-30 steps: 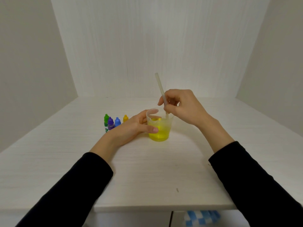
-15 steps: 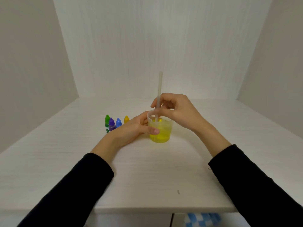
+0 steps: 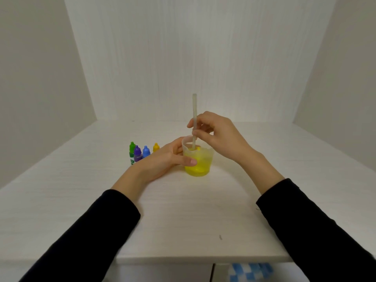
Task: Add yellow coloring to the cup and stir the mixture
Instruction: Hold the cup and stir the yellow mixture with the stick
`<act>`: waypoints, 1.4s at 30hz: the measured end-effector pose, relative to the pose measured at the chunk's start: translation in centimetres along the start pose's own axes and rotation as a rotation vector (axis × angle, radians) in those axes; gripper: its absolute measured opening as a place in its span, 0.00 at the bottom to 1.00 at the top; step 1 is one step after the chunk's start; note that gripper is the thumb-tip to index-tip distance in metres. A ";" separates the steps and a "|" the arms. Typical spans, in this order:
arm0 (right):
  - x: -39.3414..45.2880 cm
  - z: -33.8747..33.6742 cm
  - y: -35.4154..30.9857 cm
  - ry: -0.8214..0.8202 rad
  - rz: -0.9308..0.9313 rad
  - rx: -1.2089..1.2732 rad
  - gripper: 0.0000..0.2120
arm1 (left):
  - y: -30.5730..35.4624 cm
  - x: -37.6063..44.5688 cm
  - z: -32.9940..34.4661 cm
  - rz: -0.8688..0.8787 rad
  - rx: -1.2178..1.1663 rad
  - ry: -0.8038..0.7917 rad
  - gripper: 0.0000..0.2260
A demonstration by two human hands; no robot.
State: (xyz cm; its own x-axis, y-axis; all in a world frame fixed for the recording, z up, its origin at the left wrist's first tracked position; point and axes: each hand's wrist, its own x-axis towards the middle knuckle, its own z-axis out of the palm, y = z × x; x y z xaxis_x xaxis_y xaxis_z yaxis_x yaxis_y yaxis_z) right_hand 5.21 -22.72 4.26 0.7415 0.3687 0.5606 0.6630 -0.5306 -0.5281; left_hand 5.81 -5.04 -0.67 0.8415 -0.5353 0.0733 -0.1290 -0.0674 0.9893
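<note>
Left hand [image 3: 162, 159] wraps the small clear plastic cup [image 3: 198, 159] of yellow liquid mid-table; right hand [image 3: 217, 135] fingers pinch the pale stir stick [image 3: 194, 119]. Cup's probably light and tippy, so bracing low makes sense.

Soft, even, somewhat dim light falls from above and in front; the desk [image 3: 183, 210] carries only faint shadows. No glare. Focus is slightly soft throughout, and the wide-angle lens bends the walls outward at the edges.
</note>
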 end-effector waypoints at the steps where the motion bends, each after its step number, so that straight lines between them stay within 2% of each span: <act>1: 0.0 -0.2 0.1 -0.001 -0.003 -0.017 0.07 | 0.0 0.0 0.0 0.000 -0.005 0.001 0.31; 13: -0.1 -2.0 0.3 0.000 0.044 -0.097 0.09 | -0.1 0.1 -0.1 -0.035 -0.028 0.020 0.35; 22: -0.7 -1.9 -0.9 -0.030 0.037 0.032 0.10 | 0.0 0.0 -0.1 -0.035 -0.011 0.008 0.36; 28: -0.8 -1.0 -1.5 -0.050 0.028 0.156 0.02 | 0.1 -0.1 0.1 -0.001 0.010 0.003 0.32; 42: -0.1 0.5 -0.4 -0.006 0.067 0.175 0.07 | 0.1 -0.1 0.1 -0.002 0.021 -0.001 0.29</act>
State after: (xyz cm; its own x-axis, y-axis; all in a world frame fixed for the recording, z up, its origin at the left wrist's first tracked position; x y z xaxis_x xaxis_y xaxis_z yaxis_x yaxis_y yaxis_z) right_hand 4.90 -22.20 4.12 0.7848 0.3415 0.5172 0.6196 -0.4131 -0.6674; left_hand 5.63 -5.10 -0.55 0.8412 -0.5359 0.0714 -0.1386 -0.0861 0.9866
